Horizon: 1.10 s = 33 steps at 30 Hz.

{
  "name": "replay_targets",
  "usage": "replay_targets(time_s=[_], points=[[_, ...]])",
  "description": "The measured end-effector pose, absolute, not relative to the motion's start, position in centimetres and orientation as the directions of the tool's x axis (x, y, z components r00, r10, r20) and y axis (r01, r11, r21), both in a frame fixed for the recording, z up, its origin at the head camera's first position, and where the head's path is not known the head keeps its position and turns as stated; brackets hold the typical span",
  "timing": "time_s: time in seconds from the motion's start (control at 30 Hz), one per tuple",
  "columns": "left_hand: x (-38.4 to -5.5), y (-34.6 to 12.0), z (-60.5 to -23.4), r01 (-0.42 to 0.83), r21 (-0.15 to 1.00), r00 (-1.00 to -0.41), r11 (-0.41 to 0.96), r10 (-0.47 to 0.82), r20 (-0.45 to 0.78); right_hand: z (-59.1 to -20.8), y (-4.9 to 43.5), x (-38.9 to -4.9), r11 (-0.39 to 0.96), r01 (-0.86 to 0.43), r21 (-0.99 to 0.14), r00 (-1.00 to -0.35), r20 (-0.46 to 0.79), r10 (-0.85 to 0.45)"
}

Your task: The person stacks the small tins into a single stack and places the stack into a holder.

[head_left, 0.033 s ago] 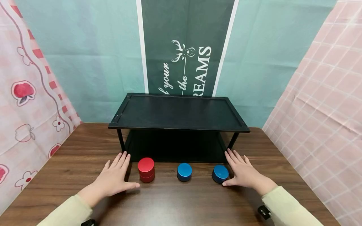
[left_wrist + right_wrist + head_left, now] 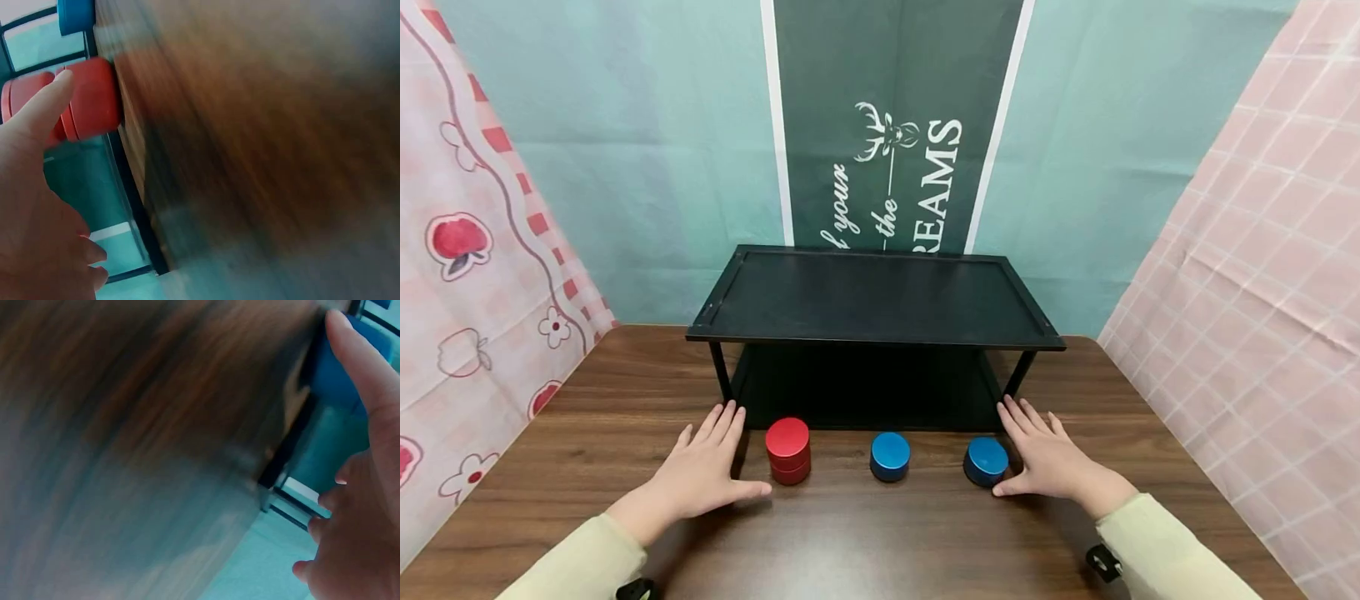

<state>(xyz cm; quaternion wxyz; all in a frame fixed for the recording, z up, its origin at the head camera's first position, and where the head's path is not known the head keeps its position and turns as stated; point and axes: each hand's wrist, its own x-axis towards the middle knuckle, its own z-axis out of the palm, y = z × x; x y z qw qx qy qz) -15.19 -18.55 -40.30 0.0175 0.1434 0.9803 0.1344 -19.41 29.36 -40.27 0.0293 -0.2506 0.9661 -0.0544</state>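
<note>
My left hand lies palm down on the table with straight fingers and the thumb spread toward a red cylinder. A seam rings the cylinder's middle, as on two stacked pieces; the left wrist view shows the thumb overlapping the red cylinder. On the other side, my right hand rests flat, thumb tip beside the right blue cylinder, also a blue cylinder in the right wrist view. Between them stands another short blue cylinder. Both hands' fingertips reach the front corners of a black rack. Neither hand holds anything.
The two-level rack stands on the wooden table behind the cylinders, with thin legs and a lower board. A teal cloth with a dark printed band hangs behind it. Patterned pink cloths hang at left and right.
</note>
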Motion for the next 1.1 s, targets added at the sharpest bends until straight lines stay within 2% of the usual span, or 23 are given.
replay_targets(time_s=[0.27,0.43,0.63,0.83,0.97,1.1], points=[[-15.3,-18.2,-39.7,0.284,0.334,-0.951,0.899,0.31,-0.024,-39.1,29.2,-19.3,0.862,-0.482,-0.156,-0.868,-0.047,-0.494],[-15.8,-18.1,-39.7,0.288,0.486,-0.932,0.825,0.357,-0.055,-38.8,29.3,-19.5,0.841,-0.495,-0.217,-0.854,-0.059,-0.517],[-16.7,-17.9,-40.7,0.218,0.701,-0.922,0.679,0.379,-0.081,-39.0,29.4,-19.8,0.794,-0.487,-0.363,-0.835,-0.071,-0.545],[-17.3,-18.0,-42.1,0.085,0.913,-0.914,0.398,0.397,-0.088,-39.4,29.4,-19.6,0.766,-0.451,-0.458,-0.835,-0.087,-0.544],[-17.0,-18.2,-42.8,-0.001,0.967,-0.909,0.254,0.402,-0.107,-39.8,29.3,-19.4,0.744,-0.45,-0.493,-0.824,-0.092,-0.559],[-16.5,-18.3,-43.5,-0.018,0.98,-0.918,0.197,0.385,-0.094,-40.3,29.3,-19.3,0.732,-0.454,-0.509,-0.818,-0.088,-0.569]])
